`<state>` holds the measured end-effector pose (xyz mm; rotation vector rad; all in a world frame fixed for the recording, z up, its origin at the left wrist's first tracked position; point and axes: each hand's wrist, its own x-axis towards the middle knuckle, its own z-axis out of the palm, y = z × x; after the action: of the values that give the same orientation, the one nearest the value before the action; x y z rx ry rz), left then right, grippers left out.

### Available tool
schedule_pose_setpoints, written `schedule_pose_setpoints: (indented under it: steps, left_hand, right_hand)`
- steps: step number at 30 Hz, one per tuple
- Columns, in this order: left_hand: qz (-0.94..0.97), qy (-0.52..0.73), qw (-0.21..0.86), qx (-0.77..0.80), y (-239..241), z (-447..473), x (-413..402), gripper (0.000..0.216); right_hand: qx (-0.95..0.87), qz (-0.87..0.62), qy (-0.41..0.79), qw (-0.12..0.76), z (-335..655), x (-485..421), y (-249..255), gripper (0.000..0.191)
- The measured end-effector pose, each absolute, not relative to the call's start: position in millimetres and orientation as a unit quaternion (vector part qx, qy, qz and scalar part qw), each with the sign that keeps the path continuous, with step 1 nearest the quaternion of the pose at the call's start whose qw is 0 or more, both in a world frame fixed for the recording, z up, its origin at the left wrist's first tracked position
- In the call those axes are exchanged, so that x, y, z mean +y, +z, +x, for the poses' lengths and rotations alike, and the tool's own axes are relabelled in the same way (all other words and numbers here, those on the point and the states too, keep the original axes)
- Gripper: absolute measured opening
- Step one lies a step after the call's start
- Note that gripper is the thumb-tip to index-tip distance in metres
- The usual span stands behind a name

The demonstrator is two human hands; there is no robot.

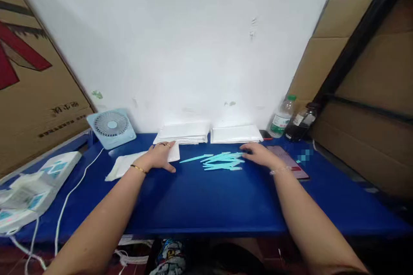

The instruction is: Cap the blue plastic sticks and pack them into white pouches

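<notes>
My left hand (pixel 160 155) lies with its fingers apart on a flat white packet (pixel 127 165) on the blue table. Part of that packet is hidden under the hand. My right hand (pixel 258 154) rests at the right end of a loose pile of thin light-blue strips (pixel 224 161), its fingers slightly bent and spread. Its fingertips are close to the strips; whether they touch cannot be made out. One strip (pixel 195 158) sticks out to the left of the pile. Behind the hands, against the wall, lie two stacks of white sheets or packets, a left stack (pixel 183 132) and a right stack (pixel 236 133).
A light-blue fan (pixel 112 126) and a white power strip (pixel 54 176) with cables stand left. At right are a green-capped bottle (pixel 282 118), a dark bottle (pixel 301 122), a reddish booklet (pixel 287 161) and a phone (pixel 266 135). Cardboard (pixel 371 137) flanks the blue table (pixel 206 206).
</notes>
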<state>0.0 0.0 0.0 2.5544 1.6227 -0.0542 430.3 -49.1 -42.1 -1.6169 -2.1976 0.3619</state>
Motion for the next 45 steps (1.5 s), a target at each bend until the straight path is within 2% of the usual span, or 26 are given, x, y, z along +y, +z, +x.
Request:
schedule_pose_setpoints:
  steps: [4,6,10,14,19,21,28,38,41,45]
  left_hand:
    - [0.877,0.079,0.076,0.468,-0.8,32.4,-13.8,0.068]
    - [0.891,0.078,0.062,0.443,-4.7,52.0,-16.9,0.037]
    - [0.887,0.034,0.047,0.458,-14.8,80.5,-12.7,0.015]
    - [0.871,0.014,0.084,0.483,-16.5,86.3,-5.6,0.011]
    - [0.884,0.083,0.078,0.454,-12.4,98.2,-6.7,0.011]
    - [0.890,0.119,0.067,0.434,-11.3,108.7,-8.7,0.010]
    - [0.908,0.156,0.033,0.388,-13.2,133.6,-12.1,0.009]
    - [0.874,0.137,0.059,0.462,-33.3,112.0,4.3,0.010]
    - [0.872,0.171,0.051,0.455,-33.6,114.7,-1.0,0.020]
    - [0.898,0.154,0.086,0.404,-33.5,124.3,-11.2,0.026]
  right_hand:
    - [-0.816,-0.521,0.149,0.203,416.6,-42.3,-45.7,0.029]
    - [-0.823,-0.503,0.167,0.206,409.2,-43.2,-45.8,0.027]
    - [-0.832,-0.467,0.213,0.209,391.2,-54.3,-42.1,0.024]
    - [-0.845,-0.435,0.232,0.206,374.8,-63.7,-36.7,0.021]
    - [-0.793,-0.497,0.154,0.317,371.1,-58.8,-33.4,0.021]
    - [-0.785,-0.505,0.148,0.328,369.9,-56.5,-33.8,0.025]
    - [-0.819,-0.475,0.133,0.295,360.8,-50.4,-35.3,0.021]
    - [-0.803,-0.539,0.025,0.253,391.1,-40.1,-43.3,0.015]
    - [-0.823,-0.519,0.026,0.227,380.1,-41.7,-44.3,0.014]
    - [-0.834,-0.510,0.053,0.201,366.7,-43.5,-44.7,0.008]
